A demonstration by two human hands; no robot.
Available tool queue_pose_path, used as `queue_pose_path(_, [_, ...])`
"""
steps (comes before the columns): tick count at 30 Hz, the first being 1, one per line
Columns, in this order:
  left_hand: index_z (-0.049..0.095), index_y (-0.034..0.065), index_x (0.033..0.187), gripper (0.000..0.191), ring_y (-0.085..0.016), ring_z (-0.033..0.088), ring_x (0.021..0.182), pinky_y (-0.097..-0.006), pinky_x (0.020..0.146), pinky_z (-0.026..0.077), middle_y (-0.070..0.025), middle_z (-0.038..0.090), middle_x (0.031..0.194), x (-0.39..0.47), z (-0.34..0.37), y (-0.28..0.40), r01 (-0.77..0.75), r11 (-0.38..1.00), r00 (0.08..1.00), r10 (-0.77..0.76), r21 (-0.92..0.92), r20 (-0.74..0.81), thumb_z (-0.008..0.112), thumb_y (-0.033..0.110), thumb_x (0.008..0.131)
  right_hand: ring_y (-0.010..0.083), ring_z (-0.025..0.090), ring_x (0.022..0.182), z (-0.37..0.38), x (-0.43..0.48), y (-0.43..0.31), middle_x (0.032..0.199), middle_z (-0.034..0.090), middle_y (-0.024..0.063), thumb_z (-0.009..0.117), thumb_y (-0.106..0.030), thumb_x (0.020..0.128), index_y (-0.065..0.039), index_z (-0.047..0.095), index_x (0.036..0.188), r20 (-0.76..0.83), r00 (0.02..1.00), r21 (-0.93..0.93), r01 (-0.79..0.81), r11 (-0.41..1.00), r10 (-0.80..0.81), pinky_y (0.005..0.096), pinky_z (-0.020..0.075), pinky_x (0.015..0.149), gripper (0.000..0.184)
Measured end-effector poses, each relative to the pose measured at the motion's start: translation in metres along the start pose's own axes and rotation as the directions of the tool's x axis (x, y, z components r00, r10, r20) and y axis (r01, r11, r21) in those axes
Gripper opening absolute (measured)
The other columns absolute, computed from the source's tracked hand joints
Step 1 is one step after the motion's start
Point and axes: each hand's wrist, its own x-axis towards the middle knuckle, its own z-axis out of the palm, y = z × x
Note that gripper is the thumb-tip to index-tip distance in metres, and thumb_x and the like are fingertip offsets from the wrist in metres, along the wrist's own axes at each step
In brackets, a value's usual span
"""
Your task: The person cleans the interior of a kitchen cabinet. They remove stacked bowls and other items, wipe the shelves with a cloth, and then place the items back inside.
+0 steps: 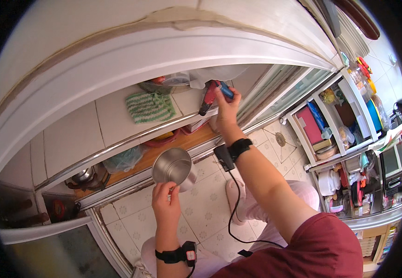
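My left hand (167, 203) pinches the near rim of an open stainless-steel pot (182, 170) in front of the tiled ledge. The pot tilts so that I look into it, and only bare metal shows inside. Further up and to the right, my right hand (228, 104) grips a red and blue object (210, 97) with a dark end over the ledge; its exact kind is unclear. A green-and-white striped knitted cloth (150, 107) lies on the tiles to its left. Behind the cloth sits a bowl (175, 81), partly covered by a translucent white plastic bag (215, 74).
Below the ledge, a wooden shelf (122, 177) bears a tied plastic bag (124, 159) and a metal-lidded pot (83, 175). A sliding glass door (288, 93) stands at right, beside a loaded rack (342, 149). A black cable (234, 215) hangs from my right wristband.
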Motion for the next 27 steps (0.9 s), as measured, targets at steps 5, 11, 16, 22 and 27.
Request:
queue_pose_path(5, [0.062,-0.0003,0.091,0.012,-0.018,0.057,0.072,-0.0291,0.068,0.047,-0.0077,0.058,0.082,0.000,0.003,0.000,-0.012,1.000,1.000,0.012,0.001,0.028,0.069,0.000,0.080,0.0149,0.059,0.090,0.011,0.006,0.030,0.105,0.061,0.0067,0.072,-0.007,0.086,-0.011,0.042,0.120,-0.127,0.984,-0.092,0.111,0.990,-0.123,0.0272,0.0482,0.078,0.045])
queue_pose_path(11, [0.062,0.0007,0.089,0.009,-0.022,0.059,0.073,-0.0328,0.068,0.047,-0.0087,0.059,0.082,0.001,0.004,-0.001,0.035,0.999,0.999,-0.034,-0.035,0.036,0.068,0.001,0.081,0.0150,0.065,0.075,-0.031,0.014,0.006,0.094,0.067,0.0060,0.067,-0.022,0.091,-0.011,0.045,0.125,-0.189,0.980,-0.275,-0.109,0.955,0.058,0.0276,0.0447,0.063,0.042])
queue_pose_path(16, [0.061,0.0008,0.089,0.010,-0.023,0.058,0.073,-0.0330,0.068,0.047,-0.0087,0.058,0.081,0.004,0.005,-0.006,0.011,1.000,0.999,-0.010,-0.008,0.046,0.068,0.001,0.081,0.0112,0.062,0.064,-0.057,0.012,-0.023,0.086,0.071,0.0048,0.065,-0.034,0.092,-0.009,0.059,0.109,-0.238,0.928,-0.219,-0.340,0.914,0.288,0.0249,0.0425,0.059,0.031])
queue_pose_path(22, [0.061,0.0008,0.090,0.011,-0.023,0.058,0.072,-0.0326,0.067,0.046,-0.0087,0.058,0.081,0.004,0.007,-0.011,0.037,0.999,0.997,-0.037,0.005,0.066,0.068,0.001,0.081,0.0103,0.060,0.061,-0.043,0.006,-0.017,0.077,0.069,0.0049,0.065,-0.033,0.093,-0.007,0.062,0.105,-0.309,0.891,-0.051,-0.365,0.930,0.333,0.0232,0.0428,0.057,0.028])
queue_pose_path(27, [0.062,0.0005,0.090,0.011,-0.022,0.058,0.073,-0.0323,0.067,0.047,-0.0085,0.058,0.081,0.002,0.008,-0.014,0.006,1.000,0.998,-0.005,-0.019,0.060,0.068,0.001,0.082,0.0110,0.060,0.062,-0.032,0.018,-0.018,0.078,0.070,0.0050,0.065,-0.032,0.093,-0.004,0.061,0.113,-0.248,0.952,-0.146,-0.219,0.965,0.179,0.0249,0.0403,0.057,0.036])
